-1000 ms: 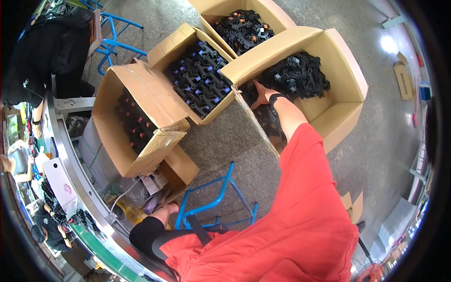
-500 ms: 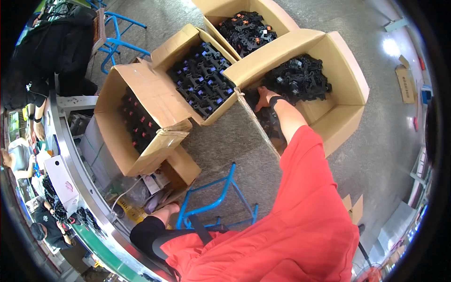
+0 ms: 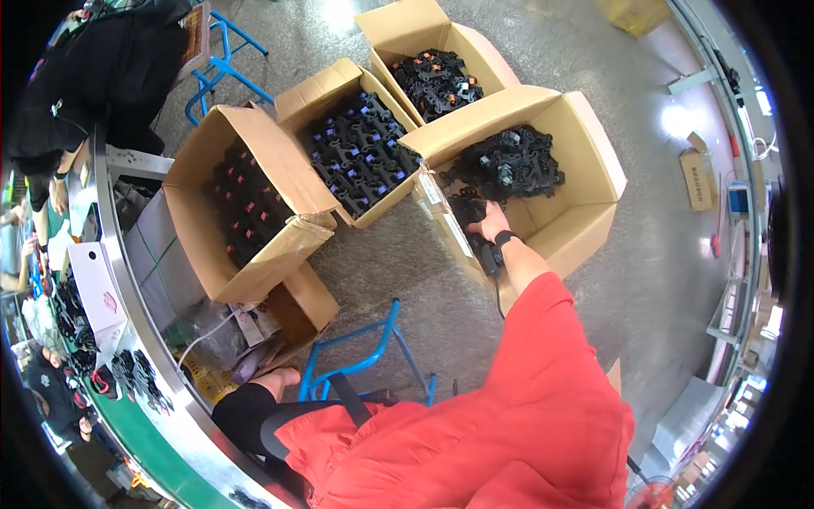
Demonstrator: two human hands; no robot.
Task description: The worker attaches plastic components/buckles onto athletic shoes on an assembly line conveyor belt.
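Note:
My right arm, in a red sleeve with a black band at the wrist, reaches into the open cardboard box (image 3: 580,222) at the right. Inside, by its left wall, my right hand (image 3: 489,222) is closed around some black plastic parts (image 3: 466,206). Their exact shape is partly covered by my fingers. Dark pieces hang below the hand along that wall. A heap of similar black parts (image 3: 517,161) lies farther back in the same box. My left hand is out of view.
More open boxes hold black parts: one with orange bits (image 3: 437,85), one with purple-blue bits (image 3: 360,148), one with red bits (image 3: 248,204). A blue stool frame (image 3: 356,365) stands near my leg. A workbench (image 3: 157,318) runs along the left, with other people beside it.
My right hand has drawn nearer to me along the box's left wall, with black parts in its grip. The view has shifted slightly, and the box's left flap has tilted.

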